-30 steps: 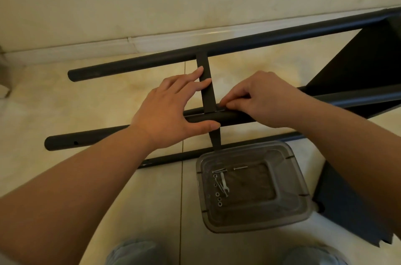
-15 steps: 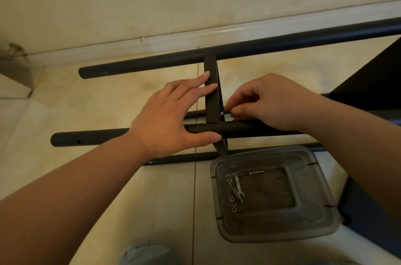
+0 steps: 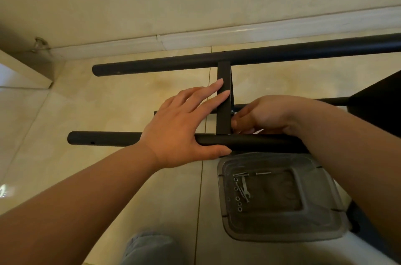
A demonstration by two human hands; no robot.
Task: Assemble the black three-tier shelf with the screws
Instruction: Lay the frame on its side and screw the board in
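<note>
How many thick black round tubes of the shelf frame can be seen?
2: the far tube lies along the wall; the near tube lies under the left hand. Thinner rods lie between them; more tubes may be hidden.

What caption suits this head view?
Left hand steadies a black tube while right hand works at the crossbar.

Bare forearms, grey-blue trouser knee (image 3: pixel 149 247)

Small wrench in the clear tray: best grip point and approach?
Take the wrench by its thin shank, pinching from straight above. It lies flat in the tray among loose screws, and the tray's raised walls likely block a side approach.
</note>
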